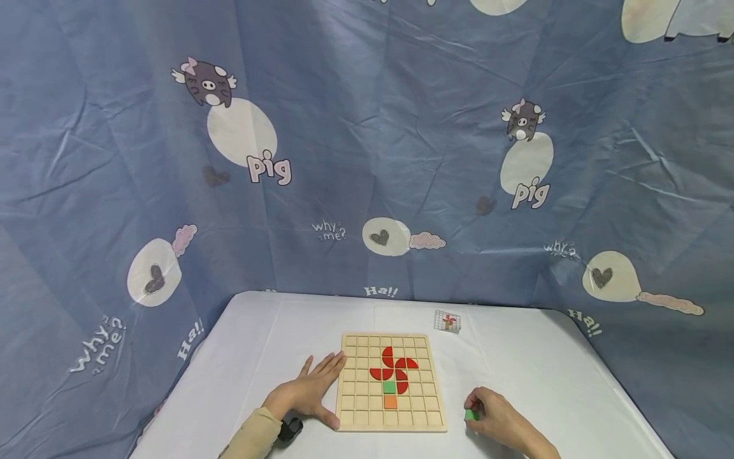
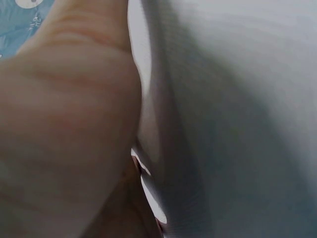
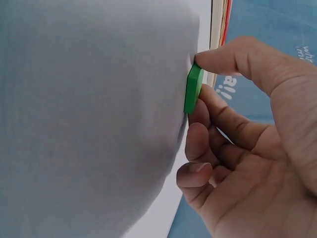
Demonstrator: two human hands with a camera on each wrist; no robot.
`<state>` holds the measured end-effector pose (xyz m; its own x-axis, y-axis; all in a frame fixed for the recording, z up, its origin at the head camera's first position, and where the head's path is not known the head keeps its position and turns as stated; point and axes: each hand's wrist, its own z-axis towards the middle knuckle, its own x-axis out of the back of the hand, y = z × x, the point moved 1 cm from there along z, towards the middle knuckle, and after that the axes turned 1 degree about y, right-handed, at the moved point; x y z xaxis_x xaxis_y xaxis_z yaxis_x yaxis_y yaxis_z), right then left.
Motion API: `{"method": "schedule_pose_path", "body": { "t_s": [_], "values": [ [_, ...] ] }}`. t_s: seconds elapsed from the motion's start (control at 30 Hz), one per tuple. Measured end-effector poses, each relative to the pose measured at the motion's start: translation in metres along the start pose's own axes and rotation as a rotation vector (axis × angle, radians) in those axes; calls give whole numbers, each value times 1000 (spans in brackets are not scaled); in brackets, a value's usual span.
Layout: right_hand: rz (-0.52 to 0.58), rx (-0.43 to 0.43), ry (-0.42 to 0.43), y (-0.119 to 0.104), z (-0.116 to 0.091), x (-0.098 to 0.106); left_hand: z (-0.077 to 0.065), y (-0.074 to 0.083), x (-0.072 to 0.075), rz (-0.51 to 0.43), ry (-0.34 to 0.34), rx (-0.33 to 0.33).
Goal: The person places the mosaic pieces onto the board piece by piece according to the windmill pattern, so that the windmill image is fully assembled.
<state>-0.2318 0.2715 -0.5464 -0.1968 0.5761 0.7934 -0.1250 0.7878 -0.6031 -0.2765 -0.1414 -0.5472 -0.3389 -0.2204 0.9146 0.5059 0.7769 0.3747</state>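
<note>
A wooden grid board (image 1: 355, 403) lies on the white table. Several red rounded pieces (image 1: 388, 357) form a pinwheel on it, with a green square (image 1: 389, 387) and an orange square (image 1: 390, 401) below. Fingers spread, my left hand (image 1: 312, 389) rests along the board's left edge, its thumb at the lower left corner. Right of the board, my right hand (image 1: 499, 417) pinches a small green block (image 3: 193, 89) between thumb and fingers, low over the tabletop. In the left wrist view, the hand (image 2: 64, 124) fills the left side and its fingertips are hidden.
Behind the board's far right corner sits a small pattern card (image 1: 447, 320) showing a red pinwheel on a grid. A black band (image 1: 290, 429) is on the left wrist. Blue printed cloth (image 1: 321, 159) hangs around the table's back and sides.
</note>
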Motion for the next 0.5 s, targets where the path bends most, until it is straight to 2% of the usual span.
{"method": "schedule_pose_path", "body": {
  "t_s": [0.37, 0.5],
  "values": [
    [-31, 6, 13, 3, 0, 1, 0, -1, -1, -9, 8, 2],
    [-62, 11, 49, -1, 1, -1, 1, -1, -2, -11, 6, 4]
  ]
}}
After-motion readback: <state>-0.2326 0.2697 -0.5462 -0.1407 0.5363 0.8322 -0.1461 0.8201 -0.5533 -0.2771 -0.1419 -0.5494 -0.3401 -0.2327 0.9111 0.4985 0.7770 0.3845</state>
